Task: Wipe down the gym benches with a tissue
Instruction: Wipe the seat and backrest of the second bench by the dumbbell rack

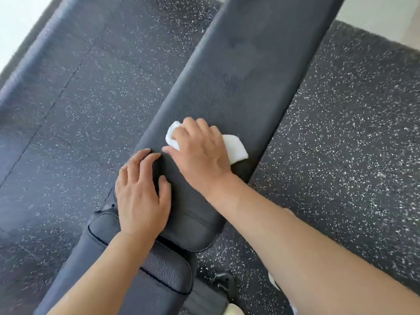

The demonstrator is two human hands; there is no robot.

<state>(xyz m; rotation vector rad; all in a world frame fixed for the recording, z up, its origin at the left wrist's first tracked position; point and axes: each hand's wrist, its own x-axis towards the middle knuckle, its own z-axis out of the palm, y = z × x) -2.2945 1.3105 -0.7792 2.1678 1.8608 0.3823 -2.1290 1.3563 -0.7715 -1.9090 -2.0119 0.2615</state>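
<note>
Nearest the camera, two bare forearms reach forward over the seat pad (163, 276), a short dark cushion with a stitched seam, set just below the long back pad (238, 83) of the gym bench. The left hand (141, 192) lies flat with its fingers spread and relaxed over the left edge of the back pad near its lower end, gripping nothing and seemingly steadying the bench. Just beyond it and a little to the right, the right hand (200, 151) presses down on a folded white tissue (236, 148), its fingers curled over the wad so that white shows at both the fingertip side and the outer side of the palm. The tissue sits on the back pad's lower third, close to its right edge, and the two hands are nearly touching at thumb and fingertip. The pad's long axis runs from the hands up and away toward the top right, so most of the unwiped-looking surface lies ahead of the right hand along that line, and the right hand is the one placed to travel it. To either side lies speckled black rubber floor (341, 133), with a pale wall (386, 10) at the far corners. No brand, label or writing can be read anywhere on the bench or tissue.
</note>
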